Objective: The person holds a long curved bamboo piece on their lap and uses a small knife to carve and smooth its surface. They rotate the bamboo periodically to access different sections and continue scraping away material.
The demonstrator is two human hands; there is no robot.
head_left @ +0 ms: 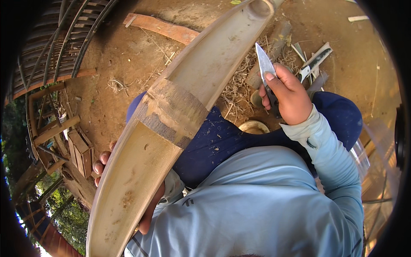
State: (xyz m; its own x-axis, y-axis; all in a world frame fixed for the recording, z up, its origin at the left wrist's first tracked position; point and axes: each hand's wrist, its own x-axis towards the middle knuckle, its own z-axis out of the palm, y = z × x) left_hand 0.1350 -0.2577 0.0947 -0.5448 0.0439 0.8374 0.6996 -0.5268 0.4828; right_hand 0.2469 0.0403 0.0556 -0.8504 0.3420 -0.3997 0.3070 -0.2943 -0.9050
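Note:
A long bamboo piece (141, 180), cut open into a trough with an uncut band of bark around its middle, slants across my lap from lower left to upper right. My left hand (152, 207) grips its lower part from beneath; the fingertips show along one edge and the palm is mostly hidden. In my right hand (295, 96) is a knife (266, 64) with a short pointed blade and a dark handle. Its blade points up, apart from the bamboo, and my thumb lies at the blade's base.
Pale shavings (242, 88) litter the brown dirt ground beyond my knees. A white and black handled tool (314, 62) lies among bamboo strips at the right. A flat reddish board (160, 28) rests at the far side. Wooden framing (55, 128) and a slatted structure (55, 38) stand to the left.

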